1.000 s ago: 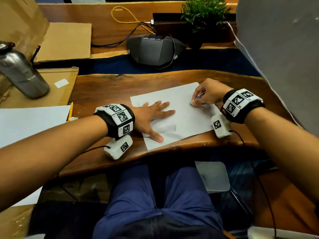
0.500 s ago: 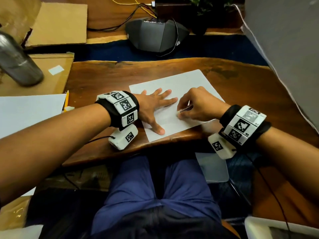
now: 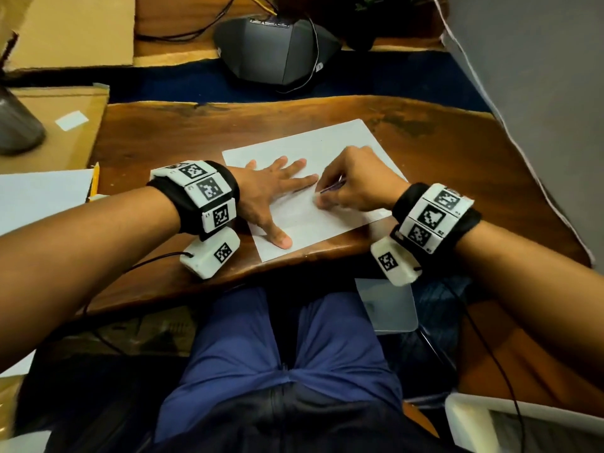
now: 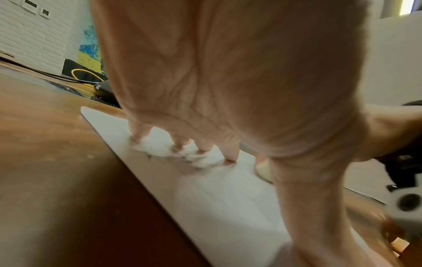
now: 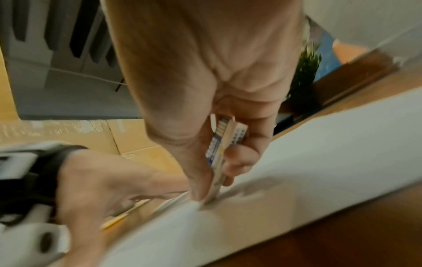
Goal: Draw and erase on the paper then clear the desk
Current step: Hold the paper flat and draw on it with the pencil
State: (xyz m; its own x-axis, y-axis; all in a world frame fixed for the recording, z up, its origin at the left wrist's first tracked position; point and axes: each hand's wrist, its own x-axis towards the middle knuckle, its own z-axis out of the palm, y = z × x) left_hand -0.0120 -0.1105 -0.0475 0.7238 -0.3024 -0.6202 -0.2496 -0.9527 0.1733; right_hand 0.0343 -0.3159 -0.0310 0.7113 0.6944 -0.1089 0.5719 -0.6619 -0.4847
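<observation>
A white sheet of paper [image 3: 313,142] lies on the wooden desk [image 3: 163,132]. My left hand [image 3: 277,186] lies flat on the sheet's left part with its fingers [image 4: 230,151] spread and pressing down. My right hand [image 3: 330,196] pinches a white eraser [image 5: 219,144] in a blue-and-white sleeve. The eraser's end is pressed on the paper [image 5: 319,162], just right of my left index fingertip. In the head view only a thin edge of the eraser [image 3: 331,188] shows between the fingers. A yellow pencil [image 3: 94,181] lies at the desk's left edge.
A second white sheet [image 3: 39,197] lies left of the desk. A metal bottle [image 3: 16,125] stands on cardboard [image 3: 65,27] at the far left. A dark grey conference speaker [image 3: 274,50] with cables sits behind the desk. A grey panel [image 3: 539,93] stands on the right.
My right hand has carried the eraser from the paper's right edge leftward to its middle, close to my left fingers. The left hand has stayed flat on the sheet.
</observation>
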